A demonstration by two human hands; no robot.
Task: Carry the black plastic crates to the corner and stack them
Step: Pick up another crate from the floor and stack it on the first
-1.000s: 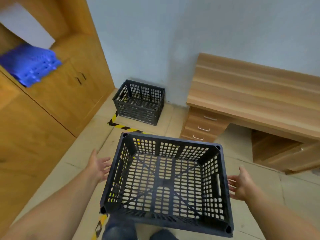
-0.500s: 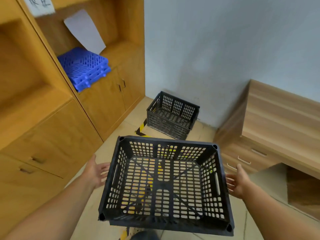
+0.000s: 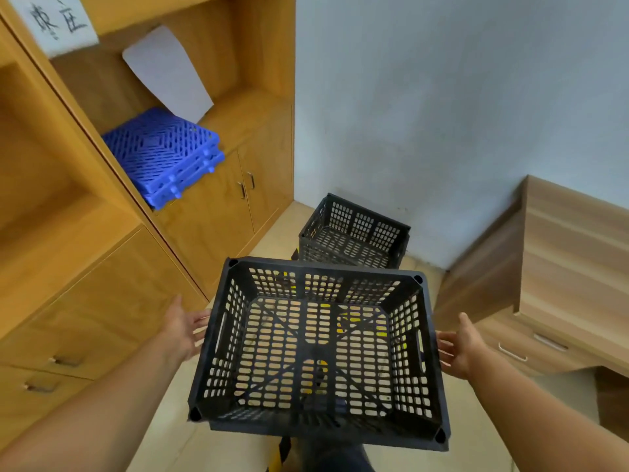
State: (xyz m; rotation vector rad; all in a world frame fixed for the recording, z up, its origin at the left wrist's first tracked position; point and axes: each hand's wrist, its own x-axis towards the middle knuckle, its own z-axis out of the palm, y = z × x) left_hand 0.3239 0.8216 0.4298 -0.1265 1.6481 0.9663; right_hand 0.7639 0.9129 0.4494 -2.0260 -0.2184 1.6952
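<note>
crate (image 3: 320,352), black and perforated, was held up in front of the person, open side up, its slotted floor showing the tiles below. left hand (image 3: 182,330) pressed flat against the crate's left wall, palm inward, fingers spread and reaching toward the handle slot. right hand (image 3: 457,349) did the same on the right wall, palm inward, fingers splayed along the side. whether any fingertips hooked into the slots could not be told. both forearms were bare and stretched forward.

beyond the held crate, a second black crate (image 3: 354,233) sat on the floor (image 3: 269,240) in the corner, against the pale wall (image 3: 425,114), between the wooden cabinet (image 3: 211,212) on the left and the wooden desk (image 3: 571,253) on the right. the near rim of the floor crate was hidden behind the far rim of the held one. yellow-and-black tape showed through the held crate's floor.

on the cabinet's open shelf lay a stack of blue plastic grids (image 3: 163,155), with a white sheet (image 3: 166,73) leaning behind them. a handwritten paper label (image 3: 54,22) was stuck to the cabinet's upper edge.
</note>
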